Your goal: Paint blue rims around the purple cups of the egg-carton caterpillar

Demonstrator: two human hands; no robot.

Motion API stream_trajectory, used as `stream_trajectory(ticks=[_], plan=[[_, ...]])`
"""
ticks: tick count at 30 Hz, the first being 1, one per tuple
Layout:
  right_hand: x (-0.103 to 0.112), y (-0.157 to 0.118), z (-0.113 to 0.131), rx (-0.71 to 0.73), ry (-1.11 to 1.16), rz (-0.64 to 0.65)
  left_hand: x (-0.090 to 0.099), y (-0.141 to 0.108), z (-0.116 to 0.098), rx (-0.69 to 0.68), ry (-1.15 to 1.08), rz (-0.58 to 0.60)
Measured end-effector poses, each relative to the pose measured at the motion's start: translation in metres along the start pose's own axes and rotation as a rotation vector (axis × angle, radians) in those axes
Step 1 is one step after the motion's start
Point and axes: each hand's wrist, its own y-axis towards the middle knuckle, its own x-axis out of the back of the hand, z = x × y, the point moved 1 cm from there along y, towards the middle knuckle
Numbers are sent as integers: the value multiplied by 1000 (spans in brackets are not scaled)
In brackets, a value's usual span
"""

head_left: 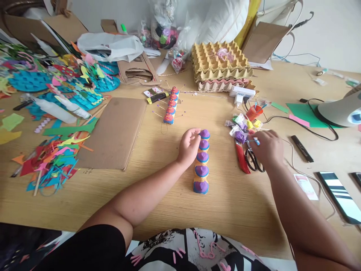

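Observation:
A strip of egg carton (pixel 202 158) lies lengthwise in front of me, its row of humps painted purple with blue rims and orange between. At its far end, my left hand (pixel 189 146) has its fingers curled against the strip's side. My right hand (pixel 267 147) is closed over the small wrapped packets of coloured clay (pixel 240 131). A small blue-and-white bit shows by its fingertips, too small to name. Just below lie scissors (pixel 253 159) with black handles and a red cutter (pixel 241 158). Farther back sits a finished-looking red and blue caterpillar (pixel 170 105) with pin-like legs.
Cardboard (pixel 113 131) and a heap of paper scraps (pixel 56 162) lie left, beside glue bottles (pixel 56 107). Stacked egg trays (pixel 221 66) stand at the back. An orange cup (pixel 254 111), a black marker (pixel 302 148), cables and a phone (pixel 340 195) are on the right.

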Motion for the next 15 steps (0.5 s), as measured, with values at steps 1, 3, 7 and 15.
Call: stream_trajectory(ticks=[1, 3, 7, 15], plan=[[-6, -2, 2, 37, -52, 26, 0, 0, 0, 4, 2, 2], [-16, -4, 8, 66, -92, 77, 0, -1, -1, 11, 3, 14], [-23, -3, 12, 41, -18, 185, 0, -1, -2, 23, 10, 16], [-2, 22, -28, -511, 315, 181, 0, -2, -3, 20, 29, 6]])
